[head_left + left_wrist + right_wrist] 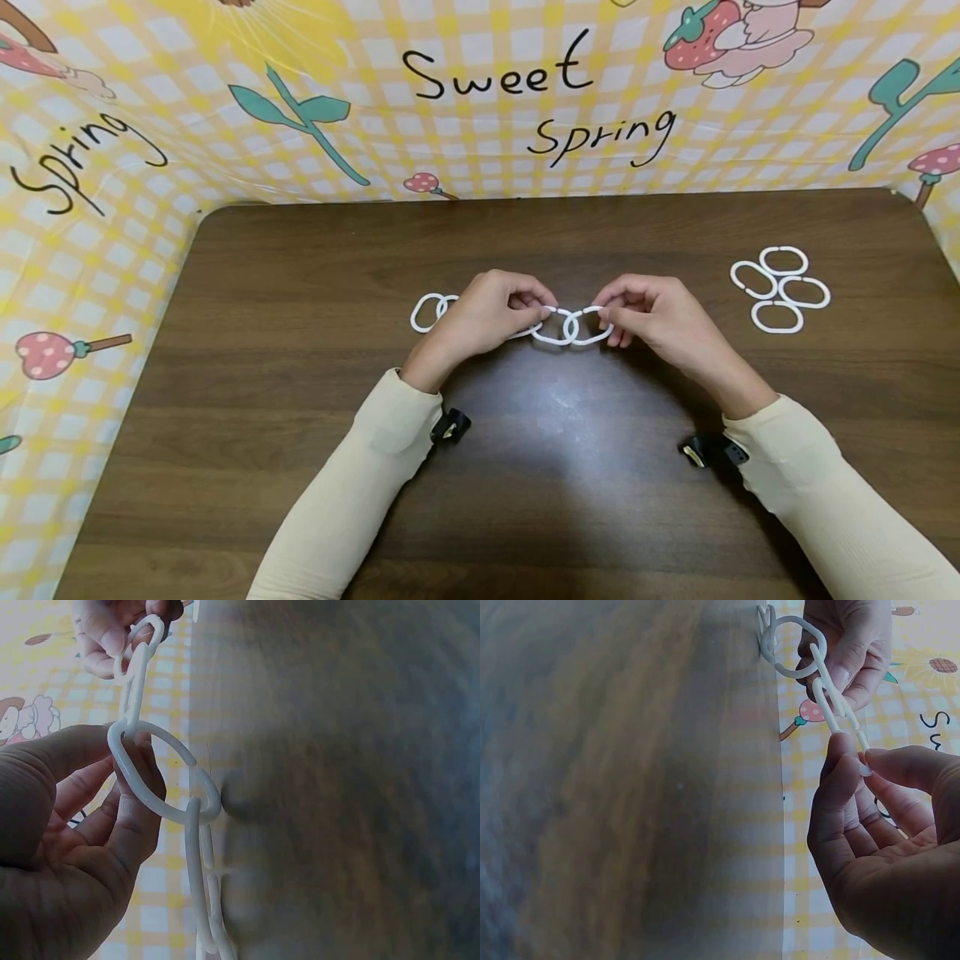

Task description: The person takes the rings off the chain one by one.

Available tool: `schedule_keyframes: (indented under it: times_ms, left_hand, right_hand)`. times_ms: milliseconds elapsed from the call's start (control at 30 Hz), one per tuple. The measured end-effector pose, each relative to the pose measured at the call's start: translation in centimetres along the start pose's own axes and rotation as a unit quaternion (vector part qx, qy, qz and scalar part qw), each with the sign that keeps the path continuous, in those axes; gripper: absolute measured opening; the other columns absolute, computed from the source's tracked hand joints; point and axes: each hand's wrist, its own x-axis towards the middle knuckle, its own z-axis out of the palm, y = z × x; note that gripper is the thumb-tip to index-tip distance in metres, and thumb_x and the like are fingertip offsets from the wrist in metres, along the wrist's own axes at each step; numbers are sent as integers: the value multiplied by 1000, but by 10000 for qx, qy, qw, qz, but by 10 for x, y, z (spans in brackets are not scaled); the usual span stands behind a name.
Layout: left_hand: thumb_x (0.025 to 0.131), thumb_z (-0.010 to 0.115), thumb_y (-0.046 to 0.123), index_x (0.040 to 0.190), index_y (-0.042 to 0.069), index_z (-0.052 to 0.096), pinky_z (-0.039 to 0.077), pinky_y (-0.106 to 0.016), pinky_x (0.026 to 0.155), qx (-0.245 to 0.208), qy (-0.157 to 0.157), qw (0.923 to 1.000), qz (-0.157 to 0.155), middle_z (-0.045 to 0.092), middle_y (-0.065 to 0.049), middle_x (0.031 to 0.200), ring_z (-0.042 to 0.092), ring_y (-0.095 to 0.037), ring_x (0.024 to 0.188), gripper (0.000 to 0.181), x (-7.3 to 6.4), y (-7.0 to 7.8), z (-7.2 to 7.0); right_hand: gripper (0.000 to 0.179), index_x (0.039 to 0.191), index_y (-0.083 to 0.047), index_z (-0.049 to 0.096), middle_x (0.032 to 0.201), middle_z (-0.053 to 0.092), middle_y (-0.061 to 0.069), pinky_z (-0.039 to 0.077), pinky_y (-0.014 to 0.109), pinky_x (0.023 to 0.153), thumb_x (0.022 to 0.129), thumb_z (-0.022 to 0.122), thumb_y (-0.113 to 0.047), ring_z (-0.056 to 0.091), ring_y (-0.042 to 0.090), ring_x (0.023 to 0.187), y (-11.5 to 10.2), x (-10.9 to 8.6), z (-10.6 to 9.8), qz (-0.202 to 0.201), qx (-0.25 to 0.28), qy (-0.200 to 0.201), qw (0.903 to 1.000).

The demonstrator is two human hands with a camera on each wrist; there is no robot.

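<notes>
A chain of white plastic oval links [553, 342] runs between both hands over the brown table. My left hand [480, 321] pinches the chain between thumb and fingertips, where two links meet. A link [142, 787] by the left fingers shows a small gap in its ring, and more joined links trail below it in the left wrist view. The chain's left tail [414, 317] emerges beyond the left hand, part of it hidden behind that hand. With thumb and fingertips, my right hand [656, 312] pinches the end link [592, 342], which is hooked through its neighbour.
Several loose white links [777, 331] lie in a cluster at the table's right. A yellow checked cloth [480, 150] with printed drawings hangs along the back and left edges of the brown table [300, 275]. Small black devices [452, 426] sit at both wrists.
</notes>
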Motion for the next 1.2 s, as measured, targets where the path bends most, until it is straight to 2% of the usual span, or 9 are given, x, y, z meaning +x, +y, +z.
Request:
schedule_keyframes:
  times_ms: [133, 433, 600, 1200]
  left_hand:
    - [97, 72, 12, 104, 11, 81, 49, -20, 74, -6, -39, 10000, 9, 74, -1, 88, 63, -8, 79, 12, 0, 1, 0]
    - [99, 70, 11, 109, 11, 80, 51, -21, 77, -58, -102, 9998, -136, 74, -3, 94, 66, -11, 85, 15, 1, 3, -1]
    - [98, 71, 9, 107, 10, 78, 51, -21, 77, -181, -50, 9997, -184, 73, -4, 94, 67, -12, 85, 12, 1, 2, 0]
    - [99, 70, 12, 104, 12, 80, 51, -22, 77, -105, -102, 9999, -29, 75, -3, 93, 65, -9, 84, 12, 1, 0, 4]
  right_hand:
    - [11, 105, 7, 70, 75, 69, 6, 59, 31, 60, 98, 64, 1, 68, 18, 62, 0, 0, 0, 7, -21, -28, 10000]
    - [13, 108, 8, 70, 78, 70, 8, 61, 34, 61, 99, 62, 1, 71, 22, 63, 0, 2, 1, 36, 14, -135, 9999]
    - [14, 108, 8, 70, 79, 70, 9, 61, 34, 61, 99, 62, 1, 71, 21, 63, 0, 2, 1, 77, 15, -159, 9998]
    - [15, 108, 7, 72, 81, 72, 8, 62, 34, 64, 99, 64, -1, 71, 20, 66, 0, 3, 4, 171, 29, -184, 9997]
